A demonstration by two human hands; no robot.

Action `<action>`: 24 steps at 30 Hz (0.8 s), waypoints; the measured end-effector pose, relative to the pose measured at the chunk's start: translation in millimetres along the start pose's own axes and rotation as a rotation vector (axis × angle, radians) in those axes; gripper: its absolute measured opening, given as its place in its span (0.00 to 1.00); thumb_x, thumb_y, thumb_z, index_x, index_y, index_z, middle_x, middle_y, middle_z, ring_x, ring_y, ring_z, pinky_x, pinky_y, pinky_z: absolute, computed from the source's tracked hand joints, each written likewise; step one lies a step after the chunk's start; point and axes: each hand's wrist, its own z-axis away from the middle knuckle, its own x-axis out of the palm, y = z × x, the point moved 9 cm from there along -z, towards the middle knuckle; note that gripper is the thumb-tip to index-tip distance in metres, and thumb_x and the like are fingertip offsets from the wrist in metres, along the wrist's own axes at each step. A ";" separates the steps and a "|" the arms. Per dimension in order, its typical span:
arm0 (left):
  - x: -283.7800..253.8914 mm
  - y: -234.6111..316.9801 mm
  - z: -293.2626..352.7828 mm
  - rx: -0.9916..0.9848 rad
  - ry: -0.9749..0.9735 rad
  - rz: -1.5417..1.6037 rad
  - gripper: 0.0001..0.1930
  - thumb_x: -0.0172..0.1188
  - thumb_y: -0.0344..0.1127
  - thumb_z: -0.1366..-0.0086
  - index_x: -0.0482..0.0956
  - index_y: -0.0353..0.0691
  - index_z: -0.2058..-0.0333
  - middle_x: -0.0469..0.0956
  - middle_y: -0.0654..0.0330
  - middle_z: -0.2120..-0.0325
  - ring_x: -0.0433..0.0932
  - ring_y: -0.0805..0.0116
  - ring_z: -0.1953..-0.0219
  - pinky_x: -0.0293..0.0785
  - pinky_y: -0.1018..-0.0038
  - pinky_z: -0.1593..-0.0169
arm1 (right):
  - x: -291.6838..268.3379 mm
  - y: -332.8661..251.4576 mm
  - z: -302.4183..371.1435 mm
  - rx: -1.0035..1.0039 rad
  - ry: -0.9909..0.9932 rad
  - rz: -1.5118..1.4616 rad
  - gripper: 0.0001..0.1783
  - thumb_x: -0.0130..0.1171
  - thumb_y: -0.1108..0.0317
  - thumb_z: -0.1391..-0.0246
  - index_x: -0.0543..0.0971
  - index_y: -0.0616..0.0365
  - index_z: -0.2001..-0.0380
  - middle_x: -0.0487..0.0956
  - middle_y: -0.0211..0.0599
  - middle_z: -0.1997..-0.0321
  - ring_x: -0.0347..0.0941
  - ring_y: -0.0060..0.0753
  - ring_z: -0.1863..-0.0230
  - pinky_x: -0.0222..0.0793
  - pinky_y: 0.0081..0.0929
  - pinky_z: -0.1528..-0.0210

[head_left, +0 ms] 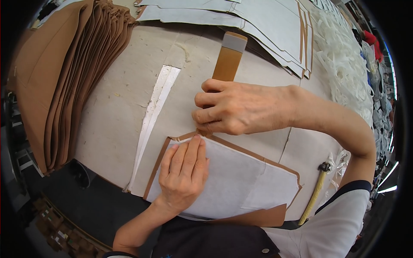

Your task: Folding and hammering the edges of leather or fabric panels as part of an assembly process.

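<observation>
Edge-folding seems the step, imo: left hand (184,176) open, flat on the white panel (228,172), right hand (236,107) gripping a brown bar (228,62), next probably needing steady pressure.

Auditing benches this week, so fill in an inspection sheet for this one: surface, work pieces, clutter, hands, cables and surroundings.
Surface: pale table, with small scraps on it.
Work pieces: white panel with brown edges, lying at the near side; brown bar with a grey end, beyond it.
Clutter: white strip left of the white panel; yellow tool at right.
Left hand: flat on the white panel, fingertips by its far edge.
Right hand: fingers curled at the brown bar's near part; grip partly hidden.
Cables: nothing seen.
Surroundings: brown stack at left, white sheets at the far side, white tangle at right.
</observation>
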 end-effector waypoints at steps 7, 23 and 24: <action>-3.7 -2.6 0.8 -0.026 0.033 0.039 0.16 0.66 0.31 0.36 0.85 0.31 0.50 0.83 0.51 0.49 0.83 0.55 0.50 0.77 0.56 0.41 | -4.0 -3.7 -11.9 -0.131 -0.034 0.101 0.10 0.67 0.67 0.49 0.88 0.57 0.63 0.79 0.26 0.63 0.72 0.31 0.52 0.66 0.31 0.45; -11.8 -1.8 -3.0 -0.008 0.126 0.054 0.11 0.67 0.27 0.38 0.86 0.32 0.57 0.85 0.51 0.54 0.86 0.54 0.56 0.80 0.58 0.47 | -0.6 -12.0 -37.4 -0.208 -0.018 0.248 0.05 0.69 0.64 0.49 0.88 0.51 0.71 0.82 0.20 0.63 0.73 0.28 0.52 0.66 0.27 0.49; -13.3 -1.1 -1.8 0.000 0.130 0.054 0.11 0.67 0.27 0.38 0.86 0.32 0.57 0.85 0.51 0.54 0.86 0.54 0.56 0.80 0.58 0.47 | -2.5 -14.0 -39.6 -0.203 -0.018 0.255 0.05 0.69 0.64 0.49 0.88 0.51 0.71 0.82 0.20 0.63 0.73 0.28 0.52 0.66 0.27 0.49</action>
